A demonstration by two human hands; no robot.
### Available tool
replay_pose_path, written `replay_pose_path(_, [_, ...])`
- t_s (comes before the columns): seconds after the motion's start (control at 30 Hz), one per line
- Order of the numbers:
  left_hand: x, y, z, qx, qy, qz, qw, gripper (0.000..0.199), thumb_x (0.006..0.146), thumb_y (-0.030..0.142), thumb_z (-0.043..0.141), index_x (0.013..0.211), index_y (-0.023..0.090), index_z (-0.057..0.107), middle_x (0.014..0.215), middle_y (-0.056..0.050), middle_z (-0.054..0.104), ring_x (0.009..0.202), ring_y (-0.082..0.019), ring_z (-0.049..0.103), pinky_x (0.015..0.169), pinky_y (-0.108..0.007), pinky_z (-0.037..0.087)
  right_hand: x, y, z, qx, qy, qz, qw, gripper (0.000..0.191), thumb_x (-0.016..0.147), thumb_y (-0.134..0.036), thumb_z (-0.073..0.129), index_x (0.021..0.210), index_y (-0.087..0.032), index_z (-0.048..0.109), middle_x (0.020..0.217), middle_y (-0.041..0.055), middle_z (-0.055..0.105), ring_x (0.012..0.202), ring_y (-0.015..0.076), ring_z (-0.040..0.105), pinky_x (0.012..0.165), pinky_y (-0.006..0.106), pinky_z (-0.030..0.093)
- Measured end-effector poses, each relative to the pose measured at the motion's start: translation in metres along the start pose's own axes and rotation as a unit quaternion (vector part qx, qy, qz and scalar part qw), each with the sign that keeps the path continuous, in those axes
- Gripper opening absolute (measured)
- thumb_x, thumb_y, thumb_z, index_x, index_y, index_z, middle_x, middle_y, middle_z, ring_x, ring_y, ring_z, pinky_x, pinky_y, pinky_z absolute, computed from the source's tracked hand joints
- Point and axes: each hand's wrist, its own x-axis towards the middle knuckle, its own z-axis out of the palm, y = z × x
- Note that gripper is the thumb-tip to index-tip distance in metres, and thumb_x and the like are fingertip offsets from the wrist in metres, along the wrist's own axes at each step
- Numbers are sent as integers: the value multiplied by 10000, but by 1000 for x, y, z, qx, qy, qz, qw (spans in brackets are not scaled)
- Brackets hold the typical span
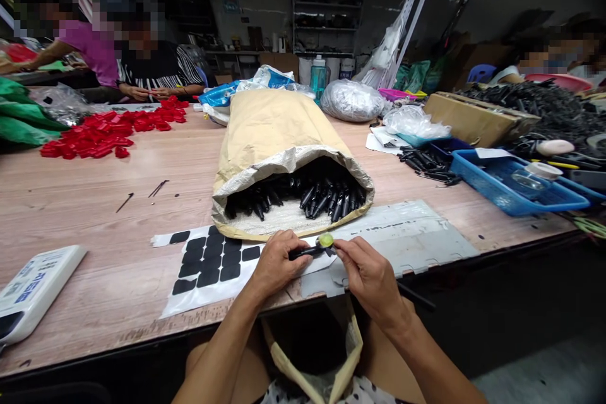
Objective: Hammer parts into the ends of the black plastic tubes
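My left hand [278, 264] is closed around a slim black pen-shaped part [307, 252] at the table's front edge. A round yellow-green piece [325, 240] shows at that part's right end. Against this end my right hand [372, 274] pinches thumb and forefinger together; whatever lies between them is too small to make out. Just beyond both hands, a tan paper sack [279, 120] lies with its mouth towards me and many black pen-shaped parts [331, 199] inside. Left of my left hand is a white sheet with black square stickers [208, 259]. Another tan sack [353, 344] gapes on my lap.
A white device [40, 290] sits at the left edge. Red parts [104, 132] are heaped farther back, near two people. To the right stand a blue basket [511, 192], a cardboard box [473, 117] and piled black parts [544, 107]. A grey sheet [411, 237] covers the front edge.
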Motion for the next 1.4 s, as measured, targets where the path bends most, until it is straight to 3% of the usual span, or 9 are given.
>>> replay_pose_path(0.1, [0, 0, 0, 2, 1, -1, 1000, 110, 824, 262, 710, 921, 238, 755, 848, -18, 639, 898, -217, 567, 839, -347, 421, -1, 3, 1, -6, -9, 9, 1000, 265, 1012, -251, 490, 1201, -276, 674, 960, 47, 692, 877, 182, 674, 816, 307, 544])
replay_pose_path(0.23, [0, 2, -1, -2, 0, -3, 1000, 106, 806, 244, 706, 910, 228, 714, 884, -15, 649, 895, -216, 572, 831, -346, 421, 5, 15, -12, -26, 33, 16, 999, 244, 1004, -267, 517, 1182, -269, 684, 997, 45, 705, 914, 182, 676, 836, 306, 527])
replay_pose_path(0.43, [-1, 3, -2, -17, -3, -9, 1000, 151, 777, 187, 651, 923, 224, 651, 926, -9, 648, 891, -214, 559, 836, -354, 418, 10, 65, -38, -153, 16, -4, 988, 192, 983, -293, 560, 1083, -264, 721, 944, 24, 703, 858, 180, 645, 784, 310, 493])
replay_pose_path(0.6, [-1, 3, -2, -29, 2, -23, 999, 171, 755, 164, 622, 914, 225, 618, 943, -8, 651, 914, -219, 559, 848, -355, 413, 7, 97, -38, -181, 10, -48, 982, 174, 964, -299, 586, 1035, -251, 737, 879, 41, 694, 894, 216, 595, 840, 358, 471])
replay_pose_path(1.27, [-2, -1, -2, -45, -4, -28, 999, 170, 757, 172, 662, 916, 227, 638, 941, -4, 651, 937, -218, 554, 857, -342, 406, 2, 99, -31, -203, 13, -17, 979, 169, 940, -283, 593, 1049, -248, 717, 925, 29, 680, 889, 208, 577, 814, 333, 432])
replay_pose_path(1.4, [-6, 15, -11, -95, -9, -27, 995, 154, 808, 228, 672, 962, 224, 667, 975, -19, 663, 959, -221, 567, 867, -332, 410, 3, 99, -32, -208, 9, -13, 978, 160, 932, -283, 603, 1035, -246, 719, 912, 27, 676, 877, 207, 573, 803, 330, 426])
